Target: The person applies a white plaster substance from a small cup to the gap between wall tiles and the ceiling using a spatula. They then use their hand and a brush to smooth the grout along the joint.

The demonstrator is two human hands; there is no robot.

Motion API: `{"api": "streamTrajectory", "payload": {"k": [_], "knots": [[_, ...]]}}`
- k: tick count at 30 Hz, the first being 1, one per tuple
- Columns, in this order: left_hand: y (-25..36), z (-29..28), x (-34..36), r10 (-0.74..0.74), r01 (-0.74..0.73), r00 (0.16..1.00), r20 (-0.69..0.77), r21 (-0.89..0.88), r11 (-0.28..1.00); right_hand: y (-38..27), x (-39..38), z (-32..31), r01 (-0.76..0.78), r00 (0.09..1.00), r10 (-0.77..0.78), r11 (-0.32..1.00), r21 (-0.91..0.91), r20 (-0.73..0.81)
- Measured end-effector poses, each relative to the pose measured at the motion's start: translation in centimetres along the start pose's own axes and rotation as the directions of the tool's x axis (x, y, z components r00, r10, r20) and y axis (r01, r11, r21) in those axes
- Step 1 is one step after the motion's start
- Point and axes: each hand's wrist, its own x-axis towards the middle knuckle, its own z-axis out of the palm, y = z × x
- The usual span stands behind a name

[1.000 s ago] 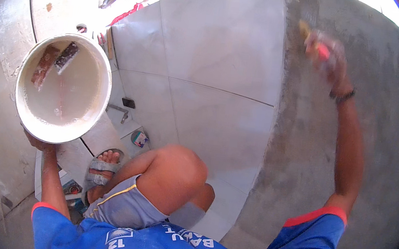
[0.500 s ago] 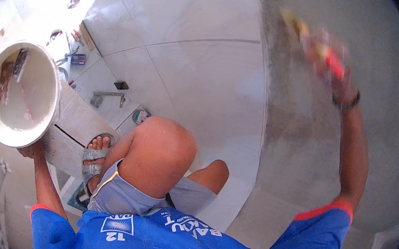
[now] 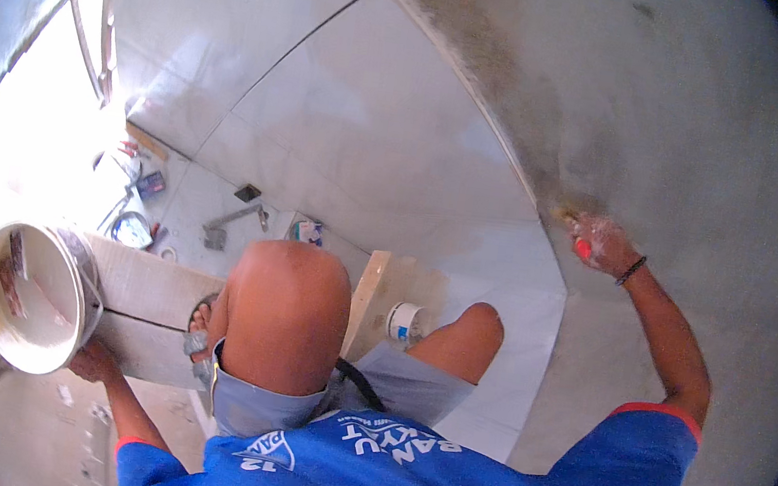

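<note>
My right hand (image 3: 603, 244), wet with a whitish coating, is closed around a paintbrush with a red handle (image 3: 584, 248). Its yellowish bristles (image 3: 566, 213) are at the grey wall (image 3: 693, 175), close to where darker, damp-looking patches show. At the left, my left hand (image 3: 96, 362) grips the lower side of a white bucket (image 3: 88, 287); part of its fingers is hidden behind it. The bucket is tilted toward me and holds pale, milky liquid, with brownish stick-like pieces leaning inside.
A wooden plank (image 3: 152, 286) runs under my sandalled foot. Below lie a metal angle-shaped tool (image 3: 239, 226), a black square drain (image 3: 248, 193) and a small white tub (image 3: 406, 321). Large pale tiles (image 3: 408, 98) meet the grey wall. Metal bars (image 3: 82, 1) stand at the bright opening.
My right hand has brought the brush down the wall, nearer to me. The view has turned, and the bucket with my left hand appears lower in it.
</note>
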Motion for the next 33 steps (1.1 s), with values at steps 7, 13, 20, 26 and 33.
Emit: {"api": "streamTrajectory", "payload": {"k": [7, 13, 20, 26, 33], "knots": [[1.1, -0.8, 0.2, 0.165, -0.176, 0.981, -0.1, -0.11, 0.978, -0.1, 3.6, -7.3, -0.094, 0.927, 0.344, 0.6, 0.794, -0.15], [6.2, -5.3, -1.1, -0.044, 0.042, 0.999, -0.013, -0.14, 0.989, 0.1, 4.4, -5.0, 0.016, 0.825, 0.12, 0.972, 0.235, -0.552], [3.4, -3.2, -2.5, -0.097, 0.084, 0.995, 0.007, -0.553, 0.829, -1.4, -9.9, 9.1, -0.402, 0.888, 0.437, 0.888, 0.222, -0.141], [3.4, -8.5, -6.0, 0.152, -0.088, 0.959, 0.24, -0.257, 0.962, -5.6, -1.9, -0.8, -0.142, 0.768, 0.352, 0.908, 0.394, -0.535], [16.1, -18.7, -12.2, 0.594, -0.432, 0.786, 0.168, -0.539, 0.723, -11.9, 6.1, -7.0, 0.312, 0.55, 0.388, 0.726, 0.613, -0.739]]}}
